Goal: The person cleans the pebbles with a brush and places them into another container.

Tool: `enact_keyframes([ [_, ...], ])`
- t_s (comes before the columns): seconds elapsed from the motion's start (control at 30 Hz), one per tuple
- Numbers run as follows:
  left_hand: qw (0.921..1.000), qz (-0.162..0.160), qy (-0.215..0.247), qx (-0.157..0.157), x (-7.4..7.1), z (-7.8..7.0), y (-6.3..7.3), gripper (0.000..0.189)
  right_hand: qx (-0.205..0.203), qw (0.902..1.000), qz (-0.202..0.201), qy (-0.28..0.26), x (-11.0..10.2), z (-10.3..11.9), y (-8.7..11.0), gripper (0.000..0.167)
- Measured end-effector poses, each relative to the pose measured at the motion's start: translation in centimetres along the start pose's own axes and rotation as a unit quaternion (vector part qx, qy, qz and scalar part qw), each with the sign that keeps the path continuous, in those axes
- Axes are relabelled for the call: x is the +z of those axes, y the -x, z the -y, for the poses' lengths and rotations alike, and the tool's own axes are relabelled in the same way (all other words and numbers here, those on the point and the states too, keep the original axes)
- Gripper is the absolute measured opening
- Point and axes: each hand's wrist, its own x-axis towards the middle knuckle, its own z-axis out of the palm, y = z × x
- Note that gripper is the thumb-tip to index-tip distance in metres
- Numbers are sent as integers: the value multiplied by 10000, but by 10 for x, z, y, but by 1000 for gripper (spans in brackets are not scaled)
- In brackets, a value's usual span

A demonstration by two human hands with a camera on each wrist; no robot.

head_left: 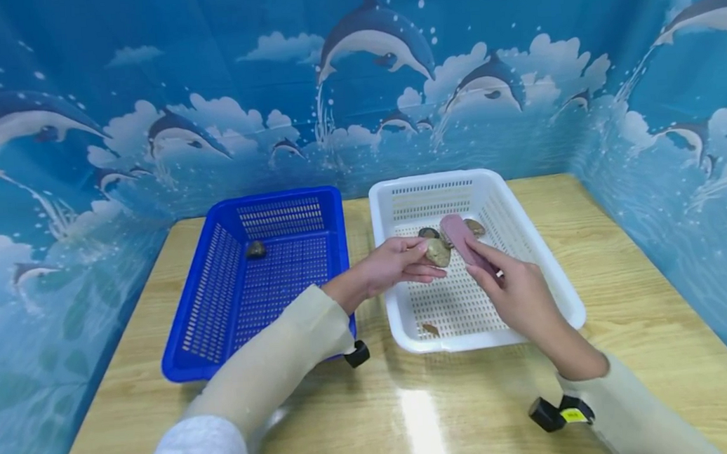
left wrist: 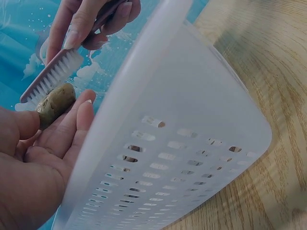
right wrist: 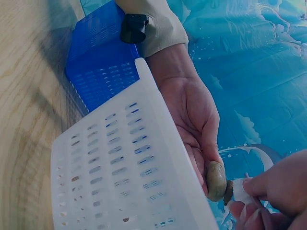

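Note:
Over the white basket (head_left: 402, 323), my left hand (head_left: 392, 267) pinches a greenish-brown stone (head_left: 438, 253) between thumb and fingers. My right hand (head_left: 523, 297) grips a pink-backed brush (head_left: 457, 233) by its handle. In the left wrist view, the white bristles of the brush (left wrist: 56, 74) face the stone (left wrist: 57, 103), with their lower end right at its side. The right wrist view shows the stone (right wrist: 217, 181) at the left hand's fingertips, above the basket's rim. Behind the hands, a dark stone (head_left: 429, 233) and a brown stone (head_left: 475, 227) lie in the white basket.
A blue basket (head_left: 179, 363) stands to the left, with one dark stone (head_left: 255, 249) near its left wall. A small brown flake (head_left: 430, 329) lies in the white basket's near end. Both baskets stand on a wood-grain table (head_left: 620, 272), before a dolphin-print curtain (head_left: 358, 150).

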Motion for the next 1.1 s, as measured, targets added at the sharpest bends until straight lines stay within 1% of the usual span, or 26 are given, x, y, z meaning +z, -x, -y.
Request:
enact_keyframes([
  [0.13, 10000, -30, 68, 34, 0, 0, 0, 42, -119, 9999, 20, 8, 1, 1, 4, 42],
  [0.27, 10000, -31, 73, 30, -1, -1, 0, 42, -347, 9994, -23, -6, 2, 2, 5, 42],
  [0.37, 10000, -24, 70, 24, -1, 0, 0, 41, -504, 9987, 68, -36, 5, 5, 5, 43],
  [0.47, 10000, -43, 57, 18, -1, -1, 0, 40, -576, 9981, 206, -30, 7, 7, 3, 42],
  [0.57, 10000, -39, 38, 27, 0, -1, 0, 40, -490, 9985, 226, 90, 8, 8, 1, 43],
  [0.7, 10000, 5, 35, 36, 0, 0, 0, 42, -260, 9991, 218, 246, 7, 8, -4, 42],
  [0.93, 10000, -6, 23, -25, 0, -1, 0, 42, 40, 9994, 195, 274, 6, 0, -5, 40],
  [1.03, 10000, -27, -7, -42, 0, -1, 1, 42, 200, 9989, 280, 308, 5, -4, -5, 40],
  [1.1, 10000, -38, 1, -56, 0, -1, 1, 42, 331, 9982, 410, 273, 5, -6, -4, 40],
])
